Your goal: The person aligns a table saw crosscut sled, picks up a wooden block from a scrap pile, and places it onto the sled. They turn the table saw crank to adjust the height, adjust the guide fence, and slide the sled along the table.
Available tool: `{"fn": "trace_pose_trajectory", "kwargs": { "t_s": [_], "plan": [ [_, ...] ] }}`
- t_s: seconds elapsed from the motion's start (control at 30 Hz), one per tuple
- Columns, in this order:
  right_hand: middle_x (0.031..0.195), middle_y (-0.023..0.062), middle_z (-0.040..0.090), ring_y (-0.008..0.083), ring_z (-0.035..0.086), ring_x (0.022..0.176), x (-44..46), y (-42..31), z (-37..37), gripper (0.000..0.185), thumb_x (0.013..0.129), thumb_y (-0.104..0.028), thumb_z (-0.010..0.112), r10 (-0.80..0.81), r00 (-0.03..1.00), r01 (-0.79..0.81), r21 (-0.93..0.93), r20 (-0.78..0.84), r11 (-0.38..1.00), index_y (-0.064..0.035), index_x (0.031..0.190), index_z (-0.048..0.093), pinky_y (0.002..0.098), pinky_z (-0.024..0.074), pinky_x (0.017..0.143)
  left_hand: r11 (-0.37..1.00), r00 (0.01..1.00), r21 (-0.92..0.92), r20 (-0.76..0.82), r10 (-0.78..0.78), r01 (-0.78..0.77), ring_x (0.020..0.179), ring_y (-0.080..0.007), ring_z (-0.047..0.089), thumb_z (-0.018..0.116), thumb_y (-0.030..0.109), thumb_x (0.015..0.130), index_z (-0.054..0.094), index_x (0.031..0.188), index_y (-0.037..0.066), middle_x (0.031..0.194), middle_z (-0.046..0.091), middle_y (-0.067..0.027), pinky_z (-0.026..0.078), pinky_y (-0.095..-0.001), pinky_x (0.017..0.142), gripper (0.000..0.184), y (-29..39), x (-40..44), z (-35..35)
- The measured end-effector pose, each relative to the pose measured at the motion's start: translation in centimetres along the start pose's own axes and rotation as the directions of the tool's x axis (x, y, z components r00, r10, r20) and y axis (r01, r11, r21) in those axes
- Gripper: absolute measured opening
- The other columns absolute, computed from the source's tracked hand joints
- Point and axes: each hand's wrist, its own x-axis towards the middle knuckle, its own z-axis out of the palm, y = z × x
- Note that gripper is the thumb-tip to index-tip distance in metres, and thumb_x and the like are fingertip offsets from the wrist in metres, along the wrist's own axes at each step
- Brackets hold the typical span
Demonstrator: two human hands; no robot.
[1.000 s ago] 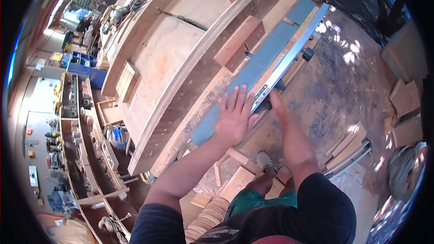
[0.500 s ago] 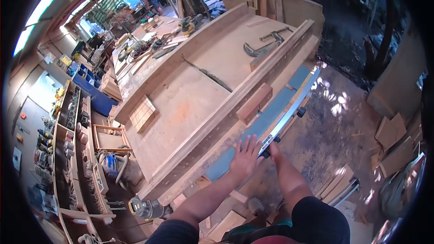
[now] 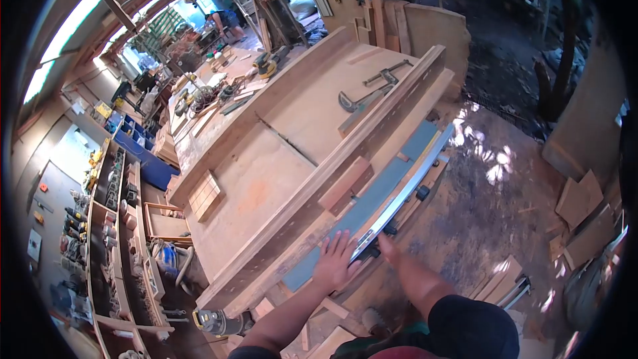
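A long metal rail with black knobs lies along the outer edge of a grey-blue strip, beside the large curved wooden frame. My left hand rests flat on the near part of the strip, fingers spread, its thumb by the rail's near end. My right hand is at the outer side of the rail, close to a black knob; its fingers are hidden beneath. A reddish wooden block sits against the frame, just beyond the strip.
Clamps lie on the wooden panel, with a slatted block at its left. Shelves of tools stand at left, and a power tool is near the frame's lower corner. Wood offcuts lean at right. Another person is far back.
The view has tilted up, showing more of the workshop. My left hand stays spread on the strip, and my right hand stays beside the rail.
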Motion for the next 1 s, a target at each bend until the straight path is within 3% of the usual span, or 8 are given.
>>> {"fn": "trace_pose_trajectory", "kwargs": {
  "t_s": [0.17, 0.3, 0.47, 0.53, 0.63, 0.77, 0.87, 1.0],
  "plan": [
    [0.112, 0.0074, 0.06, 0.0207, 0.056, 0.103, -0.7, -2.0, 0.1, 0.054, 0.093, -0.061, 0.047, 0.229, 0.966, -0.23, -0.001, 0.117, 0.973, -0.0193, 0.127, 0.052, 0.0444, 0.049, 0.086, 1.0, 0.999, -0.009, 0.019, -0.028, 0.029, 0.135, -0.033, 0.038, 0.061, 0.044, 0.086, 0.052, 0.133, 0.01, 0.146, 0.041, -0.0179, 0.024, -0.0513, 0.112, 0.058, 1.0, 0.7, -1.5],
    [0.105, 0.0085, 0.059, 0.0204, 0.057, 0.101, -1.9, -3.5, 0.0, 0.057, 0.091, -0.063, 0.047, 0.32, 0.944, -0.315, -0.077, 0.08, 0.946, -0.0172, 0.124, 0.054, 0.0398, 0.0497, 0.085, 0.998, 0.999, -0.048, -0.023, -0.045, 0.044, 0.134, -0.0334, 0.04, 0.065, 0.036, 0.085, 0.054, 0.13, 0.009, 0.144, 0.043, -0.0192, 0.028, -0.0519, 0.11, 0.054, 1.6, 1.0, -1.1],
    [0.11, 0.0124, 0.061, 0.02, 0.06, 0.1, -0.8, -2.3, -1.9, 0.057, 0.094, -0.059, 0.044, 0.309, 0.894, -0.313, -0.043, 0.325, 0.949, -0.0111, 0.123, 0.056, 0.0359, 0.0501, 0.085, 0.804, 0.92, -0.449, -0.232, 0.315, -0.389, 0.126, -0.0363, 0.048, 0.067, 0.013, 0.082, 0.052, 0.131, 0.004, 0.138, 0.047, -0.0217, 0.04, -0.0488, 0.103, 0.052, 7.0, 1.8, 5.9],
    [0.12, 0.0145, 0.062, 0.0203, 0.062, 0.102, 0.3, -1.4, -3.0, 0.056, 0.098, -0.053, 0.041, 0.312, 0.832, -0.326, -0.051, 0.459, 0.944, -0.0065, 0.125, 0.056, 0.037, 0.0508, 0.087, 0.884, 0.988, -0.467, -0.134, -0.077, 0.005, 0.119, -0.0404, 0.052, 0.069, 0.014, 0.081, 0.039, 0.141, 0.002, 0.135, 0.049, -0.0226, 0.043, -0.0464, 0.098, 0.068, 7.6, 2.3, 10.5],
    [0.122, 0.0114, 0.061, 0.0197, 0.059, 0.109, 0.2, -1.8, -1.2, 0.059, 0.099, -0.053, 0.039, 0.28, 0.909, -0.296, 0.004, 0.308, 0.955, -0.0043, 0.128, 0.054, 0.0383, 0.0491, 0.093, 0.764, 0.943, -0.58, 0.021, -0.332, 0.282, 0.121, -0.0405, 0.051, 0.066, 0.017, 0.085, 0.031, 0.146, 0.004, 0.134, 0.049, -0.0224, 0.043, -0.0463, 0.099, 0.071, 5.8, 2.7, 15.4],
    [0.115, 0.0084, 0.064, 0.0181, 0.061, 0.102, 0.0, -1.3, -1.8, 0.056, 0.1, -0.054, 0.037, 0.212, 0.932, -0.239, 0.058, 0.294, 0.969, -0.0073, 0.127, 0.055, 0.0365, 0.0508, 0.087, 0.834, 0.878, -0.333, -0.037, -0.478, 0.44, 0.119, -0.0371, 0.053, 0.057, 0.024, 0.088, 0.045, 0.137, 0.008, 0.131, 0.053, -0.0207, 0.043, -0.0468, 0.099, 0.053, 6.5, 4.0, 15.8],
    [0.108, 0.0068, 0.065, 0.0183, 0.062, 0.096, -0.3, -1.5, -1.1, 0.055, 0.099, -0.055, 0.038, 0.241, 0.937, -0.259, 0.042, 0.252, 0.965, -0.0088, 0.12, 0.058, 0.0367, 0.0511, 0.084, 0.64, 0.808, -0.498, 0.289, -0.514, 0.585, 0.117, -0.0378, 0.053, 0.06, 0.021, 0.088, 0.046, 0.136, 0.006, 0.129, 0.053, -0.0224, 0.041, -0.0467, 0.099, 0.052, 5.0, 5.2, 14.2],
    [0.107, 0.0071, 0.064, 0.0223, 0.059, 0.099, 0.1, -1.0, -1.5, 0.056, 0.097, -0.06, 0.037, 0.304, 0.923, -0.317, 0.02, 0.236, 0.948, -0.0112, 0.116, 0.059, 0.0432, 0.0505, 0.082, 0.703, 0.82, -0.424, 0.255, -0.512, 0.571, 0.116, -0.0376, 0.053, 0.058, 0.018, 0.088, 0.052, 0.128, 0.005, 0.126, 0.054, -0.0222, 0.041, -0.0475, 0.099, 0.043, 4.0, 4.6, 14.3]
  ]
}}
